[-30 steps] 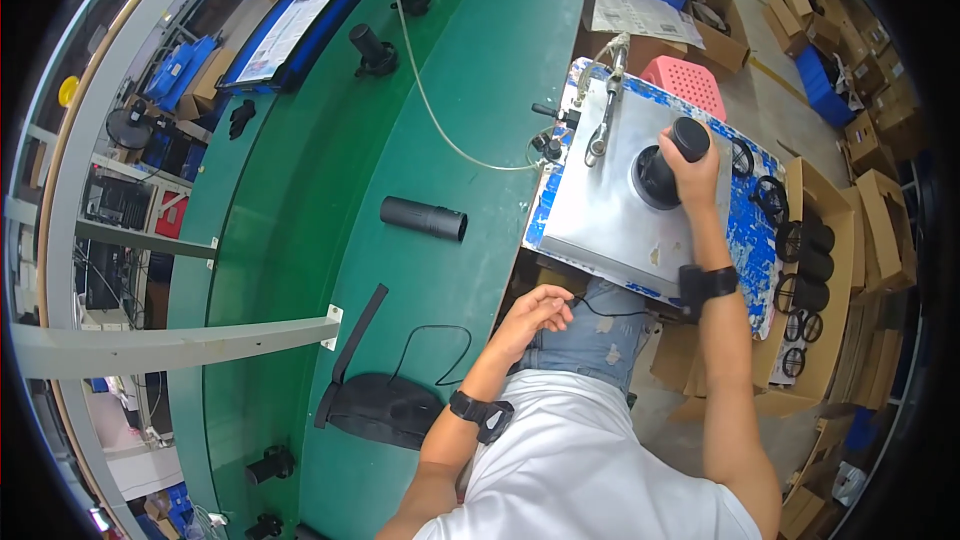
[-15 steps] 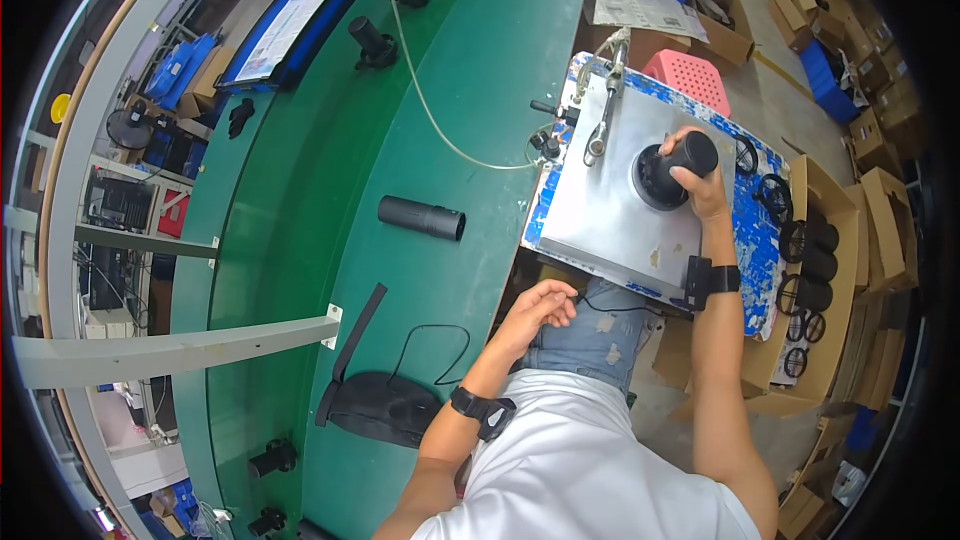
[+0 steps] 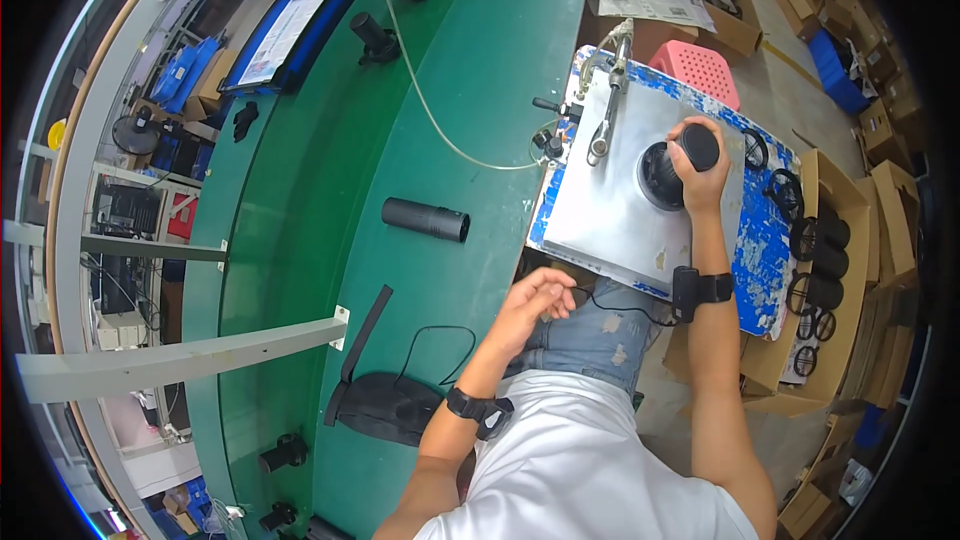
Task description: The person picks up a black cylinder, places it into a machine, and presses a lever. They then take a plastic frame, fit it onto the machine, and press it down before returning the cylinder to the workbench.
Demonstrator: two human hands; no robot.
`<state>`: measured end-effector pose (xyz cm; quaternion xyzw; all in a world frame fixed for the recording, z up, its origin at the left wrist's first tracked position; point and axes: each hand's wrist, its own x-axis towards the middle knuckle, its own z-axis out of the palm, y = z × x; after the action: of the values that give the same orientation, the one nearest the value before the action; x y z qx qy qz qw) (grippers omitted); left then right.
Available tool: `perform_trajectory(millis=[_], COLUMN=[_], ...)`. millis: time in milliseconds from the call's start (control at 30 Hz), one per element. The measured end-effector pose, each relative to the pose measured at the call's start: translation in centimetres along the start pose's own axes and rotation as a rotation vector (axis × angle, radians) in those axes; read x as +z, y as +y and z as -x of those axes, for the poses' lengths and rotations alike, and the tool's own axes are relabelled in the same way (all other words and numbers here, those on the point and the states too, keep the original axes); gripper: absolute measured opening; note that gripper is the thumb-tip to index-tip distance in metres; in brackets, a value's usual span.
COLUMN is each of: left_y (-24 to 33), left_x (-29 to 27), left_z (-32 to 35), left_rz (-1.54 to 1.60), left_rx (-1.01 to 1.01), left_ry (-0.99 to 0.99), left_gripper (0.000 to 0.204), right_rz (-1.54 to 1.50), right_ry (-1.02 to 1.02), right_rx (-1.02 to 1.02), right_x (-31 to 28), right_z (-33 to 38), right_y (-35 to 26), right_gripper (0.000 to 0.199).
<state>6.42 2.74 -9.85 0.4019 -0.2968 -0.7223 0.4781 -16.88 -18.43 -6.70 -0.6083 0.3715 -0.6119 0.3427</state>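
My right hand (image 3: 703, 175) is closed round a black cylinder (image 3: 699, 146) with a wide flanged base, on a bare metal plate (image 3: 598, 208). Fingers wrap its far side and the thumb lies along its near side; the palm hides part of it. Over my lap, my left hand (image 3: 535, 302) is loosely closed, with thumb and fingers together. A thin black cable (image 3: 630, 318) runs from beside its fingertips toward the band on my right wrist. Whether the fingers pinch the cable cannot be made out. A metal lever fixture (image 3: 612, 105) stands at the plate's far left.
A black ribbed tube (image 3: 426, 219) and a black pouch (image 3: 385, 407) lie on the green bench (image 3: 450, 140) at left. Black rings (image 3: 785, 195) sit on the blue worn board; a carton (image 3: 845, 175) with black cylinders stands right. Beyond the board is a pink stool (image 3: 697, 75).
My right hand has shifted its grip round the cylinder, and the cylinder's top looks turned more toward me. My left hand has barely moved. The whole view has shifted slightly.
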Motion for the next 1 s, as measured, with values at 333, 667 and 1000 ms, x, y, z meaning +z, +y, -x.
perform_trajectory(millis=[333, 667, 1000], left_y=[10.9, 10.3, 11.7], left_x=[-2.2, -6.6, -4.4], left_z=[-16.6, -26.4, -25.3], left_rz=[-0.366, -1.708, -1.620], left_rx=[0.488, 0.329, 0.241], left_ry=[0.150, 0.236, 0.198], left_gripper=[0.023, 0.029, 0.049], right_rz=[0.055, 0.019, -0.025], right_ry=[0.088, 0.140, 0.071], right_rx=[-0.077, -0.073, -0.089], right_x=[0.7, 1.2, 0.0], right_z=[0.3, 0.1, 0.5], right_y=[0.5, 1.4, 1.0], right_gripper=[0.034, 0.038, 0.036])
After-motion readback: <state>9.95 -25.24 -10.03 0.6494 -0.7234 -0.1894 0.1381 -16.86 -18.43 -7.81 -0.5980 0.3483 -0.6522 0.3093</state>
